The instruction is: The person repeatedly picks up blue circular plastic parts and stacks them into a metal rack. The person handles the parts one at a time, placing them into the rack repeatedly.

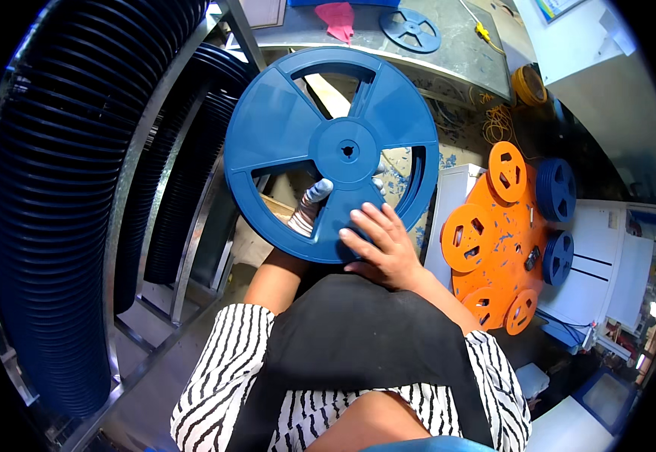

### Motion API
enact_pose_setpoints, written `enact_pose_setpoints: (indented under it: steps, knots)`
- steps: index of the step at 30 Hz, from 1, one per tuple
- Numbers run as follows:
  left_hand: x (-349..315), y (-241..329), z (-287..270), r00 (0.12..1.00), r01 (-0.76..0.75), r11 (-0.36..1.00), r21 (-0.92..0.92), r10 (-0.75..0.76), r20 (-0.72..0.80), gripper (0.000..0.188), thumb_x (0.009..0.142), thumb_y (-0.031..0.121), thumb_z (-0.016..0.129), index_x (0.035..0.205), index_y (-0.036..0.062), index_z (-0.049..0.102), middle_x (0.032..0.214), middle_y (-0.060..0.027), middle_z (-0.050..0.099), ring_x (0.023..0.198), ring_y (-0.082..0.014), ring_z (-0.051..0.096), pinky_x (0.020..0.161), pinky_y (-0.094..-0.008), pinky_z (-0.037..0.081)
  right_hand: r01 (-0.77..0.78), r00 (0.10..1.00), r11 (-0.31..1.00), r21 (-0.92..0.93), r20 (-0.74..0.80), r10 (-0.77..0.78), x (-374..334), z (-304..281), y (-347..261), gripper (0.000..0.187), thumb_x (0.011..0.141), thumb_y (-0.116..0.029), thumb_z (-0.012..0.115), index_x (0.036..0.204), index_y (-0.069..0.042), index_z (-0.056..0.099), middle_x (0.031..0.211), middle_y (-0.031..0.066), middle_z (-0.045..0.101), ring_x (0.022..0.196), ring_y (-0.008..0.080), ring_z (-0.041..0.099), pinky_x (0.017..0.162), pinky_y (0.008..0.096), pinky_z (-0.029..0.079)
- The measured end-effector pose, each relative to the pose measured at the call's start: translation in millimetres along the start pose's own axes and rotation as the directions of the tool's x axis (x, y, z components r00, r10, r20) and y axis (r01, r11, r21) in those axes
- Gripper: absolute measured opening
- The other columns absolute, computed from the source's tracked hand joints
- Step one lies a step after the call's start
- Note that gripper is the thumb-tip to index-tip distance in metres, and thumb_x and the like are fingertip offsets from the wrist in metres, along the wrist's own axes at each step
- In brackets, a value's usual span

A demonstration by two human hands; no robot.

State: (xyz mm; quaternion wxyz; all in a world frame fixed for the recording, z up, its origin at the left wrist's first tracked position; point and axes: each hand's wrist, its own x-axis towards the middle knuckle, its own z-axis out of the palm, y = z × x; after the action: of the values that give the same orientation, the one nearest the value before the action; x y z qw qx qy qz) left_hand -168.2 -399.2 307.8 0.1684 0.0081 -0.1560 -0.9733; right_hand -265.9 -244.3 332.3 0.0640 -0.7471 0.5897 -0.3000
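Observation:
A large blue plastic reel (349, 151) faces up in front of my chest, with three wide openings around its hub. My left hand (310, 205), in a striped glove, comes from behind it. Its thumb hooks through the lower-left opening, and gloved fingertips show at the lower-right opening, so it grips the lower panel between them. My bare right hand (383, 245) lies on the reel's lower face near the rim, fingers stretched and apart. Most of the left palm is hidden behind the reel. Through the right opening, further blue edges show behind the front disc.
Tall rows of dark blue discs (64, 188) fill a metal rack (136, 166) on the left. An orange round table (505, 248) at right carries orange and blue reels. A grey bench (456, 22) ahead holds a pink cloth (336, 20) and a smaller blue reel (411, 30).

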Motion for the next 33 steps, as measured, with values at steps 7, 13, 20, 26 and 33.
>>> enact_pose_setpoints:
  steps: [7,13,20,26,33]
  knots:
    - [-10,2,-11,0.996,-0.063,0.993,-0.102,0.057,-0.062,0.089,0.075,0.043,0.076,0.141,0.0014,0.032,0.129,-0.0208,0.051,0.11,-0.0322,0.058,0.098,-0.0459,0.048,-0.177,0.983,0.968,-0.177,-0.088,0.163,-38,-26,37,0.063,0.076,-0.033,0.073,0.13,-0.008,0.052,0.136,0.0101,0.049,0.132,0.0307,0.041,0.111,0.0476,0.028]
    - [-12,-4,-19,0.999,-0.043,0.972,-0.23,0.038,-0.024,0.085,0.08,0.04,0.072,0.143,0.0026,0.029,0.134,-0.0223,0.047,0.117,-0.0348,0.055,0.101,-0.0463,0.047,-0.176,0.984,0.951,-0.253,-0.041,0.171,-34,-42,49,0.061,0.073,-0.028,0.075,0.128,-0.012,0.054,0.136,0.0078,0.05,0.131,0.0286,0.043,0.11,0.046,0.031]
    - [-9,1,-11,0.996,-0.01,0.987,-0.159,-0.004,-0.087,0.08,0.083,0.043,0.067,0.141,0.0007,0.033,0.131,-0.0258,0.05,0.111,-0.0363,0.059,0.089,-0.046,0.055,0.088,0.986,0.965,-0.248,0.162,-0.048,-11,-55,56,0.055,0.07,-0.03,0.072,0.118,-0.009,0.057,0.127,0.0079,0.056,0.127,0.0259,0.047,0.111,0.0443,0.032]
    - [-12,6,-12,0.969,0.068,0.991,-0.111,-0.092,-0.228,0.078,0.083,0.048,0.065,0.139,0.0016,0.037,0.128,-0.0218,0.053,0.115,-0.0297,0.057,0.096,-0.0409,0.05,0.159,0.98,0.984,-0.074,0.131,-0.149,6,-55,60,0.043,0.076,-0.044,0.065,0.093,-0.006,0.059,0.092,0.0091,0.063,0.093,0.0266,0.063,0.093,0.0395,0.049]
    - [-41,-11,-45,0.928,-0.028,0.975,-0.222,-0.057,-0.368,0.092,0.079,0.047,0.07,0.143,-0.0024,0.026,0.137,-0.0249,0.043,0.112,-0.0341,0.054,0.098,-0.0436,0.045,-0.155,0.543,0.448,0.881,-0.302,0.783,-1,-66,84,0.056,0.095,-0.056,0.041,0.091,-0.003,0.058,0.071,0.0079,0.058,0.063,0.0175,0.059,0.069,0.0344,0.052]
